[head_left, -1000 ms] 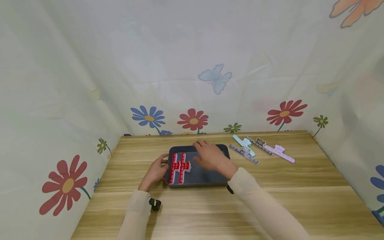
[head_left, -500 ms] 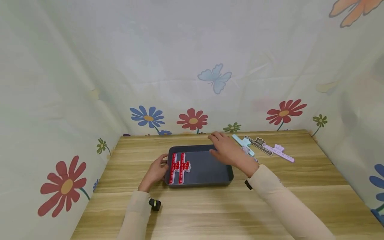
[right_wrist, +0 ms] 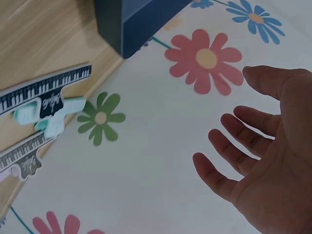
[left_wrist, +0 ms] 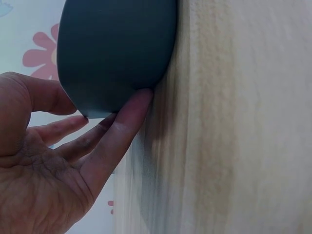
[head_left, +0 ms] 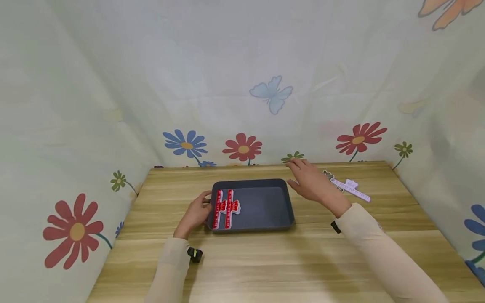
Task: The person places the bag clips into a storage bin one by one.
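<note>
A dark grey rectangular tray lies on the table with two red piano-key clips side by side along its left end. My left hand holds the tray's left side; in the left wrist view, its fingertips meet the outer wall close to the table. To the right of the tray hovers my right hand, fingers spread and holding nothing. Beyond it lie a lilac clip and part of a black one. The right wrist view shows a dark piano-key clip over a teal clip.
A wood-grain table carries everything. White curtain printed with flowers stands behind the table and along both sides. A small black device sits at my left wrist, another at my right.
My right hand has moved right, from over the tray to beside it, and now hides the teal clip and the nearest dark clip in the head view. My left hand stays at the tray.
</note>
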`<state>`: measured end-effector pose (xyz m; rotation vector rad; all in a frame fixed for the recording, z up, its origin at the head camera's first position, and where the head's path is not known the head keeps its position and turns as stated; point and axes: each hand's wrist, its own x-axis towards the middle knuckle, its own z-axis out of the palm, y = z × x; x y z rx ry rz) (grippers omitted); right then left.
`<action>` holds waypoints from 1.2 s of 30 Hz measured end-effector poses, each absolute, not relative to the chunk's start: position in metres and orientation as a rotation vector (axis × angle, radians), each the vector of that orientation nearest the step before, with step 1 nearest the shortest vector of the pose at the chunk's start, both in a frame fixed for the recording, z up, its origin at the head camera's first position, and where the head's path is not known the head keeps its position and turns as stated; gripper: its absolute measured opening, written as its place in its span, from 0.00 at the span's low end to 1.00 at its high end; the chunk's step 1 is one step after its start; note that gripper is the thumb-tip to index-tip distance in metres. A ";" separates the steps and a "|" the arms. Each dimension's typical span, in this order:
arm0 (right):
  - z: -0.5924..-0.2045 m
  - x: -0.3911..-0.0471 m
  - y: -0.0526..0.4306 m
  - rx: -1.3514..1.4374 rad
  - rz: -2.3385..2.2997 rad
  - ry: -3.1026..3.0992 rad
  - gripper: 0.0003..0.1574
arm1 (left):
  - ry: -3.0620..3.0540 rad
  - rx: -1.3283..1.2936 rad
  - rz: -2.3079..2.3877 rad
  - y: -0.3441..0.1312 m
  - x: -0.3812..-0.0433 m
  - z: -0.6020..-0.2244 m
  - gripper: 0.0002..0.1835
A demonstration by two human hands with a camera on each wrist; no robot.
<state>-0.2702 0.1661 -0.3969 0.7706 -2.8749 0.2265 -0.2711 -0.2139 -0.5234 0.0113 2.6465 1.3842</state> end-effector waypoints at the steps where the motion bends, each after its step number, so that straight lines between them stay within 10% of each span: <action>1: -0.397 -0.270 0.170 0.768 0.214 -2.871 0.37 | 2.644 0.006 1.389 -0.214 -0.271 -0.524 0.30; 36: -0.428 -0.289 0.245 0.687 0.165 -2.941 0.34 | 2.653 -0.006 1.381 -0.213 -0.271 -0.529 0.30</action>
